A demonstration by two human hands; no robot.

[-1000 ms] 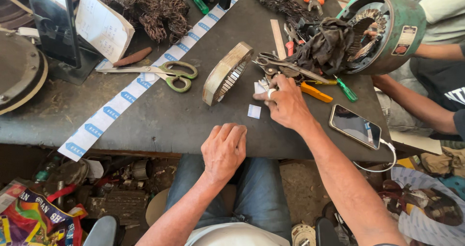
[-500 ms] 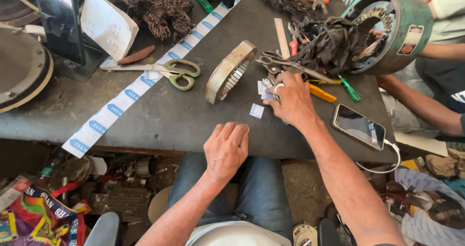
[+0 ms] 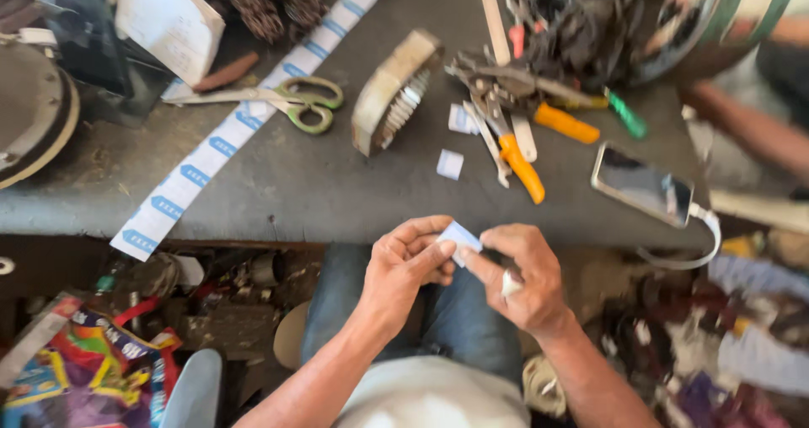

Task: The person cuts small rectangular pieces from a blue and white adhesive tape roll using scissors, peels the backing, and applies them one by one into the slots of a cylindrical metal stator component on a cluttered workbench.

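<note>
A small paper slip (image 3: 461, 237) is pinched between left hand (image 3: 406, 264) and right hand (image 3: 521, 275), both grips closed on it, just below the bench (image 3: 320, 192) edge.

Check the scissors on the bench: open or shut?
Shut: the scissors lie flat with green handles together and blades closed, across the white strip.

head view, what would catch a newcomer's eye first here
First, the two hands meeting at the near edge of the bench: the left hand and right hand pinch a small paper slip between them. Behind them, orange-handled pliers lie mid-bench beside a phone at the right. On the left, a long white strip runs diagonally past green-handled scissors.
</note>
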